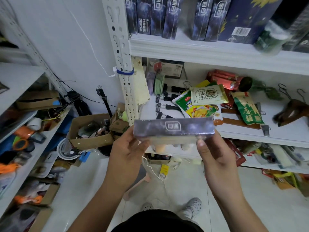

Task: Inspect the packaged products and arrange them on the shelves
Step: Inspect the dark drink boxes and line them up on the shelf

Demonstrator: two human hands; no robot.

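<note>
Forearms rise from the bottom edge of the view and converge upward, wrists slightly bent back, palms turned toward each other. The left hand (128,148) grasps the left end of a dark box (173,127): thumb on the near face, remaining fingers curled behind it. The right hand (215,153) grasps the right end in the same manner, thumb tip pressed at the lower right corner. The box is held level, long side horizontal, its narrow face with a white logo toward the camera. It is in the air just in front of the front edge of the middle shelf (250,136), near that shelf's left end, and touches neither shelf.

On the upper shelf (200,49), a row of matching dark boxes (167,15) stands upright, spines outward, along the front edge. On the middle shelf, a pile of food pouches (200,104) lies toward the centre, with black binder clips (165,101) to its left and a green pouch (247,109) to its right. Wooden hangers (291,111) lie near the right end. On the floor, beside the shelf's left post, sits an open cardboard carton (90,129). White shoes (194,208) show between the forearms.
</note>
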